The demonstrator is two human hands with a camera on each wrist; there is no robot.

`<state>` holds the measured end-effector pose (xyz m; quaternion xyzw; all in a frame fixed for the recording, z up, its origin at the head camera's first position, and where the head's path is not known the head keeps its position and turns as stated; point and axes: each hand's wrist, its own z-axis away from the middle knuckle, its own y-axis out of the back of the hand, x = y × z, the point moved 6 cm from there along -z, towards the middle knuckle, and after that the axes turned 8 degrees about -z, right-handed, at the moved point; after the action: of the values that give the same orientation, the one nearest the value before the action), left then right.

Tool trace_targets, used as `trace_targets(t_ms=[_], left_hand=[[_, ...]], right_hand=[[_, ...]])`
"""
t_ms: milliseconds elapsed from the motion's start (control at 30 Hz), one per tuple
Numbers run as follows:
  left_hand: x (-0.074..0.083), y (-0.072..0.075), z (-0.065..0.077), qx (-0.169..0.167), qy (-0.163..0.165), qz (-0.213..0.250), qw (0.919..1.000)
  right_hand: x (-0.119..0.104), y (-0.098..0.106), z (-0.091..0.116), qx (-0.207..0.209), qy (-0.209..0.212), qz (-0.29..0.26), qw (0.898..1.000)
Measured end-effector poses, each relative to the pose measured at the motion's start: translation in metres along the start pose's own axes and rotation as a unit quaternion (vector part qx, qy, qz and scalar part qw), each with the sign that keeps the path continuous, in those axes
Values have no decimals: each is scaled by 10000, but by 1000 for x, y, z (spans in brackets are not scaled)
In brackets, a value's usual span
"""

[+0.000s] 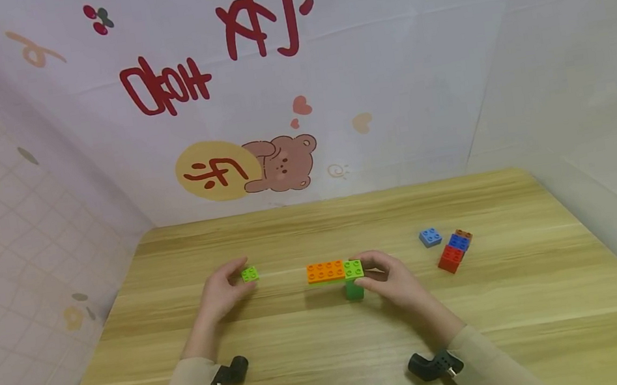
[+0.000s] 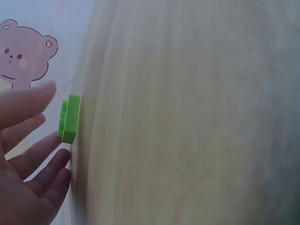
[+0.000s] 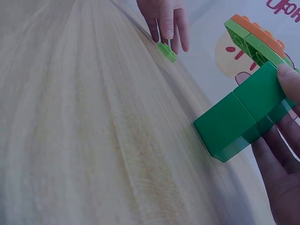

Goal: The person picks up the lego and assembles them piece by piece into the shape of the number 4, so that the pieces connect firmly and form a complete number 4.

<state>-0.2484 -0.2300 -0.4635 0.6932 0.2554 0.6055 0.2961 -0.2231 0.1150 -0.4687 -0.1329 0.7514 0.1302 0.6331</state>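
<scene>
A small light green toy brick [image 1: 249,274] lies flat on the table, studs up. My left hand [image 1: 220,291] is around it, thumb and fingers spread; in the left wrist view the thumb [image 2: 35,104] stays apart from the brick [image 2: 70,119]. Farther right, my right hand [image 1: 393,279] grips a brick structure at its upper right end. A dark green column [image 3: 243,112] of stacked bricks forms its base. Across the top, a light green layer [image 3: 255,49] carries an orange brick [image 1: 325,271] and overhangs the column to the left.
To the right stand a light blue brick [image 1: 430,237] and a row of touching bricks: red [image 1: 451,258], dark blue [image 1: 459,241] and brown [image 1: 464,234]. A printed cloth [image 1: 387,76] hangs behind the wooden table [image 1: 309,363]. Black wrist cameras [image 1: 436,365] sit at both sleeves.
</scene>
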Motion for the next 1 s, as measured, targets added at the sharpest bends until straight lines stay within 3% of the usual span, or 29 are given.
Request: trace_targets(t_ms=[400, 1000], left_hand=[[2, -1, -3, 71, -461, -459, 9979], [-7, -5, -5, -10, -9, -570, 9984]], right_hand=[[2, 0, 0, 48, 30, -76, 10000], [6, 2, 1, 4, 82, -143, 9999]])
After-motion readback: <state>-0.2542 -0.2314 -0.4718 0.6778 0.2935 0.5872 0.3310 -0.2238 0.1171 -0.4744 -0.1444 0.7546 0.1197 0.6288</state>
